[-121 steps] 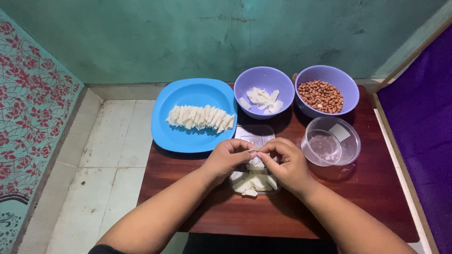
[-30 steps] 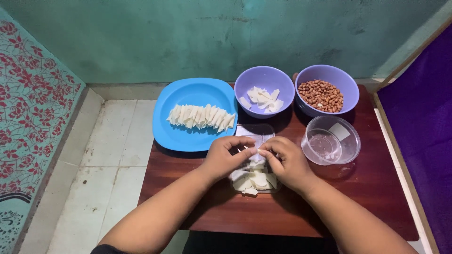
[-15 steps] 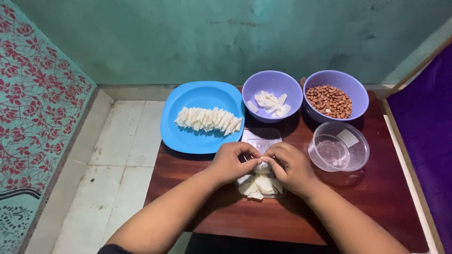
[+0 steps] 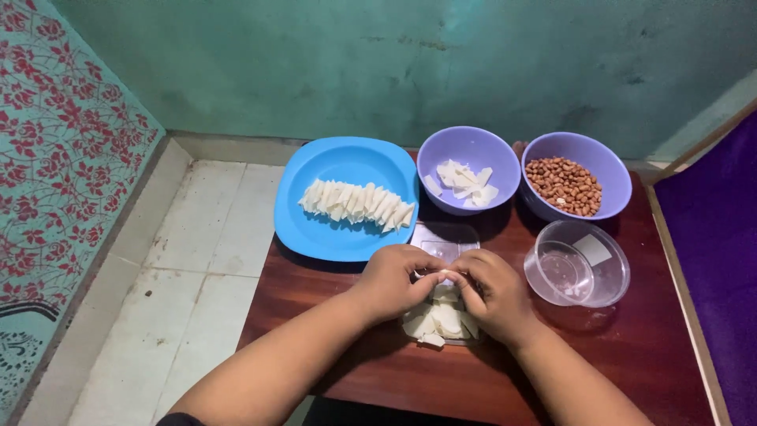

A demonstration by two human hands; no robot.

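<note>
White dough wrapper (image 4: 436, 275) sits pinched between the fingertips of your left hand (image 4: 392, 281) and your right hand (image 4: 490, 293), both clamped on it where they meet, just above a clear rectangular tray (image 4: 446, 241). Under your hands, that tray holds a loose pile of wrappers (image 4: 438, 322). Your hands work near the middle of the dark wooden surface (image 4: 631, 347). Beyond them, a blue plate (image 4: 315, 233) carries a neat row of folded pieces (image 4: 357, 203). To its right stands a purple bowl with wrapper scraps (image 4: 467, 170), and beside that a purple bowl of peanuts (image 4: 574, 175). A clear round container (image 4: 577, 263) rests near your right hand, apart from it.
</note>
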